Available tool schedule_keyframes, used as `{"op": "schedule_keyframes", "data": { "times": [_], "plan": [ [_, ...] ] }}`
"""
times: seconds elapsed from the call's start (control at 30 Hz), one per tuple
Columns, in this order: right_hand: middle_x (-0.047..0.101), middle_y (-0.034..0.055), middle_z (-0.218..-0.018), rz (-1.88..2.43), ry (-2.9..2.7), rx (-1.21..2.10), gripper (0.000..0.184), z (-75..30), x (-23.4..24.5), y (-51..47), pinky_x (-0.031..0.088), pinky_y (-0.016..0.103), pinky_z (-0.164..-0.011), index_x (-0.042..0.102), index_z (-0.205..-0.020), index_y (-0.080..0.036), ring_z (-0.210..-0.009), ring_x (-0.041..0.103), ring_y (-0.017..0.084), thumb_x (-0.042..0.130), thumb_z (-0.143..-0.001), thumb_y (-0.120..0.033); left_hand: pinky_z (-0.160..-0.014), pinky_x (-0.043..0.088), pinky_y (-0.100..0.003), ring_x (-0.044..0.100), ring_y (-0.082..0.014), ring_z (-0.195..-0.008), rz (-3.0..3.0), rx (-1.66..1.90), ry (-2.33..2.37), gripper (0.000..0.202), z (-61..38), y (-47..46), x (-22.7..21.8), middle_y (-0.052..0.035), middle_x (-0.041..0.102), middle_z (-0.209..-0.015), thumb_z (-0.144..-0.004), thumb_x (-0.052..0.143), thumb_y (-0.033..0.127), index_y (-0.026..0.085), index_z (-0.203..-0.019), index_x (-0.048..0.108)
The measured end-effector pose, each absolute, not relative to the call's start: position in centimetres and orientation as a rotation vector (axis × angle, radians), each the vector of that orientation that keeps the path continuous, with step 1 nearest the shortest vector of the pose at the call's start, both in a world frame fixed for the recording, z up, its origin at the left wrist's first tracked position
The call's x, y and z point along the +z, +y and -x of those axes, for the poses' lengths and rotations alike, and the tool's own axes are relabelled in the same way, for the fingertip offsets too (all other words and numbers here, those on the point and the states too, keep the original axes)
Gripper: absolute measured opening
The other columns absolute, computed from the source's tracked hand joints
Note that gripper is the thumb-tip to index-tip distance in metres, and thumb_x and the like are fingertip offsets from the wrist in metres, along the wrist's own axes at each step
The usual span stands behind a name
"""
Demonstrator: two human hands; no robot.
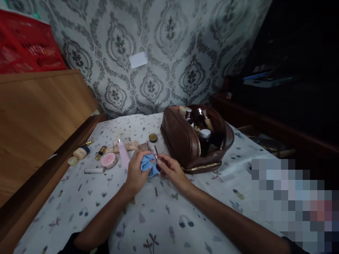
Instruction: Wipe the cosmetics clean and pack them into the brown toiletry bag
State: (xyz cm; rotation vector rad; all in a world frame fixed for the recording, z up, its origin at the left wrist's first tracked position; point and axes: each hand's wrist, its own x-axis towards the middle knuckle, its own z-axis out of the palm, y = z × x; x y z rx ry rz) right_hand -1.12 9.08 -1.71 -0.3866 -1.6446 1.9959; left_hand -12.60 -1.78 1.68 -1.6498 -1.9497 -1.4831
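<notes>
My left hand [137, 171] is closed around a crumpled blue cloth [149, 163]. Fingers pinched, my right hand [171, 169] grips a slim, dark reddish cosmetic item [158, 167] against the cloth; its exact kind is partly hidden. Left of my hands lie a pink squeeze tube [123, 152], a round pink compact [108, 160] and a white stick-shaped tube [94, 170]. A small olive-lidded jar [153, 137] stands just beyond them. Right of my right hand sits an unzipped brown cosmetic bag [180, 137] holding several bottles, among them a white-capped dark jar [205, 137].
Farther left are a gold-and-black lipstick [101, 153] and a beige bottle [81, 152]. A patterned sheet [148, 218] covers the surface. A wooden panel [45, 106] with a red crate [31, 44] borders the left; dark furniture [265, 134] borders the right.
</notes>
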Motion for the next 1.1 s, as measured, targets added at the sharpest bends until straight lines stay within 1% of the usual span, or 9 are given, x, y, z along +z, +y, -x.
{"op": "schedule_keyframes", "data": {
  "times": [0.17,0.27,0.37,0.53,0.6,0.77,0.87,0.97,1.1],
  "plan": [
    [0.055,-0.0013,-0.071,0.319,-1.873,1.747,0.042,0.7,-1.4,8.7,0.04,0.024,-0.054,0.064,-0.108,-0.017,-0.06,0.048,0.012,0.062,-0.085,-0.053,-0.079,0.048,-0.028,0.061,-0.0176,-0.087,1.584,-1.537,-1.955,0.015,13.4,-1.9,1.9,-0.0013,0.063,-0.092,-0.086,0.063,0.021,0.023,-0.101,0.063],
    [0.054,-0.0016,-0.069,0.337,-1.928,1.656,0.038,0.6,-1.3,8.7,0.041,0.025,-0.059,0.065,-0.107,-0.017,-0.064,0.049,0.013,0.065,-0.082,-0.046,-0.081,0.048,-0.029,0.062,-0.018,-0.088,1.472,-1.631,-2.033,0.016,14.1,-2.1,2.1,-0.001,0.065,-0.094,-0.085,0.064,0.022,0.022,-0.101,0.062],
    [0.054,-0.0027,-0.069,0.34,-1.905,1.679,0.038,0.7,-1.5,8.8,0.041,0.024,-0.059,0.066,-0.107,-0.018,-0.063,0.049,0.012,0.069,-0.078,-0.042,-0.079,0.048,-0.028,0.062,-0.0172,-0.086,1.422,-1.707,-2.061,0.013,14.1,-2.1,2.2,-0.0002,0.066,-0.092,-0.085,0.064,0.022,0.022,-0.097,0.062],
    [0.053,-0.0048,-0.063,0.313,-1.733,1.888,0.042,0.9,-1.8,8.8,0.035,0.023,-0.047,0.066,-0.106,-0.02,-0.049,0.043,0.009,0.073,-0.076,-0.047,-0.077,0.048,-0.028,0.061,-0.0172,-0.084,1.568,-1.568,-2.045,0.011,12.7,-2.1,2.2,-0.0009,0.065,-0.089,-0.084,0.061,0.019,0.021,-0.094,0.063],
    [0.057,-0.0029,-0.066,0.327,-1.657,1.929,0.041,1.0,-1.9,8.9,0.039,0.025,-0.048,0.069,-0.103,-0.02,-0.05,0.047,0.011,0.072,-0.076,-0.051,-0.077,0.048,-0.028,0.062,-0.0173,-0.084,1.616,-1.52,-2.044,0.011,12.2,-2.1,2.0,-0.0013,0.066,-0.09,-0.084,0.06,0.019,0.022,-0.094,0.063],
    [0.066,0.0021,-0.083,0.418,-1.43,2.064,0.046,1.4,-2.2,8.8,0.05,0.03,-0.061,0.072,-0.101,-0.022,-0.068,0.058,0.016,0.076,-0.07,-0.057,-0.076,0.05,-0.027,0.063,-0.0172,-0.083,1.666,-1.47,-2.074,0.015,11.8,-2.1,1.5,-0.0018,0.067,-0.091,-0.085,0.06,0.017,0.022,-0.098,0.062],
    [0.066,0.0009,-0.078,0.455,-1.386,2.126,0.051,1.4,-2.2,8.8,0.049,0.028,-0.065,0.07,-0.101,-0.022,-0.07,0.058,0.016,0.081,-0.065,-0.056,-0.081,0.05,-0.029,0.064,-0.0185,-0.089,1.764,-1.409,-2.051,0.018,11.8,-2.1,1.2,-0.0029,0.068,-0.095,-0.085,0.057,0.015,0.022,-0.102,0.061],
    [0.064,-0.0018,-0.069,0.476,-1.38,2.159,0.053,1.3,-1.8,8.8,0.044,0.025,-0.059,0.067,-0.098,-0.02,-0.063,0.055,0.013,0.083,-0.062,-0.056,-0.085,0.05,-0.03,0.064,-0.0191,-0.094,1.869,-1.402,-2.032,0.021,11.8,-2.2,1.2,-0.0039,0.068,-0.1,-0.085,0.055,0.015,0.022,-0.104,0.06],
    [0.06,-0.0043,-0.066,0.522,-1.301,2.226,0.055,1.1,-1.3,8.6,0.042,0.023,-0.057,0.062,-0.093,-0.021,-0.06,0.053,0.011,0.086,-0.058,-0.056,-0.078,0.052,-0.028,0.065,-0.0179,-0.085,1.835,-1.595,-2.145,0.021,11.9,-2.2,1.8,-0.0018,0.068,-0.095,-0.081,0.061,0.019,0.021,-0.102,0.06]
  ]
}}
